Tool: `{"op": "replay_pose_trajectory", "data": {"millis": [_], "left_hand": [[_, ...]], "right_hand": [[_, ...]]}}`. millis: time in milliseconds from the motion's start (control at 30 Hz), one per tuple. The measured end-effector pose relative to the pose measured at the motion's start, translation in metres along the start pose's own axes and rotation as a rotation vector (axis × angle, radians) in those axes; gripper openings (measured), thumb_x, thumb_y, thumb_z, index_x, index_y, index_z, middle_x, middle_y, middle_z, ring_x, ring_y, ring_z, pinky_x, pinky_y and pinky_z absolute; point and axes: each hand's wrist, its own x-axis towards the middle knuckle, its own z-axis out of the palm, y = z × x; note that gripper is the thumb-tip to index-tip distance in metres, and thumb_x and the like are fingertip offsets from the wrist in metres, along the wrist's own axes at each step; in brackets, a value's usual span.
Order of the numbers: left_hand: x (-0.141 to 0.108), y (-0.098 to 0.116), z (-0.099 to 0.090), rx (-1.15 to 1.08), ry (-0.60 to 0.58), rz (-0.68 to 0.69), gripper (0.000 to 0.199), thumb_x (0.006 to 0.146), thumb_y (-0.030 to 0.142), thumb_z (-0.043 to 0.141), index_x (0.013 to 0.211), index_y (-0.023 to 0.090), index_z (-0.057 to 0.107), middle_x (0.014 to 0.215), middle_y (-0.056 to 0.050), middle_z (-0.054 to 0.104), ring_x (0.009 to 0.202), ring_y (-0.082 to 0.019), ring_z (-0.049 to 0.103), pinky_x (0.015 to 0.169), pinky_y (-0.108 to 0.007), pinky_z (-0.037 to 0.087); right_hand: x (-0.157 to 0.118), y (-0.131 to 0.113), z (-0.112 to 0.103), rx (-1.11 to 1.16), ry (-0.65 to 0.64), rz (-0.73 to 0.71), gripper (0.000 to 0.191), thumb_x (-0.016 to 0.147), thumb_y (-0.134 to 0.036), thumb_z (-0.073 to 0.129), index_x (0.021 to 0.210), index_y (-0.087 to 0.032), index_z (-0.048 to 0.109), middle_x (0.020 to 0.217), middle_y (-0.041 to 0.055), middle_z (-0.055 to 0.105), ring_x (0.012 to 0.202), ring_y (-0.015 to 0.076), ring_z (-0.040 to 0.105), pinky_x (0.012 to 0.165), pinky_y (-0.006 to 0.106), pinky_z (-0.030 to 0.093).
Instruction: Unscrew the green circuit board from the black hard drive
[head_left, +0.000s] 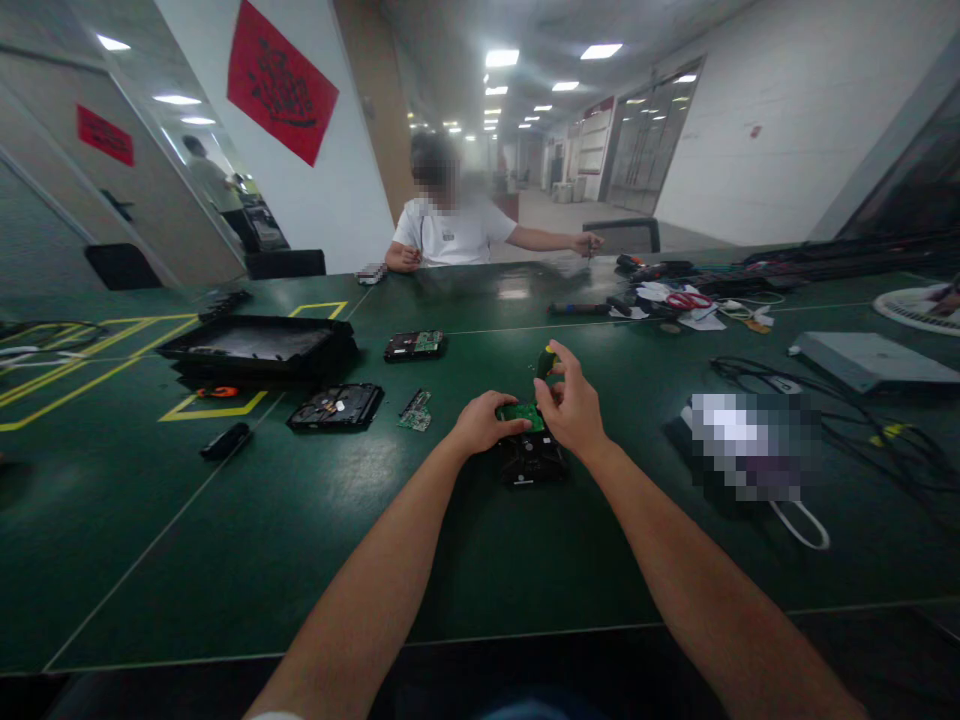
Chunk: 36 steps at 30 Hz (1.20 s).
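In front of me on the green table lies a black hard drive (531,464), its green circuit board (534,414) facing up. My left hand (482,424) grips the drive's left side, with the thumb lying over the board. Fingers of my right hand (576,402) are closed round a green screwdriver (545,364) with a yellow end, held upright above the drive. The screwdriver's tip is hidden, so I cannot tell whether it touches a screw. Left of my hands is a loose circuit board (416,411).
A second drive (337,407) and a third drive (415,345) lie to the left, near a black tray (259,345). Cables (862,430) and a grey metal box (877,362) are on the right. Across the table sits a person (454,230) in a white shirt.
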Motion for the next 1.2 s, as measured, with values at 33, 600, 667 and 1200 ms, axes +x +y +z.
{"op": "replay_pose_trajectory", "data": {"millis": [33,600,667,1200], "left_hand": [[0.0001,-0.0001,0.0001,-0.002,0.002,0.001,0.061,0.087,0.060,0.076,0.130,0.018,0.070,0.130,-0.012,0.072,0.118,-0.030,0.068,0.102,-0.041,0.053],[0.0011,-0.0026,0.0024,-0.005,0.009,0.007,0.061,0.086,0.060,0.076,0.129,0.018,0.071,0.127,-0.012,0.073,0.114,-0.029,0.068,0.099,-0.040,0.053],[0.0016,-0.0030,0.0026,-0.003,0.010,0.015,0.061,0.086,0.060,0.076,0.129,0.018,0.071,0.126,-0.012,0.073,0.114,-0.029,0.068,0.099,-0.039,0.053],[0.0027,-0.0043,0.0037,0.000,0.021,0.033,0.060,0.085,0.060,0.077,0.128,0.019,0.072,0.123,-0.011,0.073,0.114,-0.029,0.068,0.099,-0.040,0.054]], "right_hand": [[-0.0001,0.0003,-0.0002,0.007,0.000,0.004,0.067,0.100,-0.033,0.060,0.160,-0.032,0.031,0.123,0.0101,0.070,0.067,0.0167,0.068,0.065,0.036,0.062],[0.0003,0.0029,-0.0014,0.006,0.016,-0.004,0.063,0.098,-0.033,0.063,0.154,-0.030,0.035,0.114,0.0074,0.071,0.060,0.0149,0.064,0.059,0.033,0.057],[0.0007,0.0024,-0.0006,-0.014,0.015,-0.017,0.064,0.097,-0.034,0.064,0.155,-0.030,0.036,0.115,0.0079,0.070,0.060,0.0148,0.062,0.058,0.034,0.058],[0.0021,-0.0025,-0.0004,-0.047,0.018,-0.057,0.062,0.098,-0.034,0.064,0.155,-0.032,0.041,0.120,0.0096,0.070,0.073,0.0196,0.069,0.067,0.037,0.062]]}}
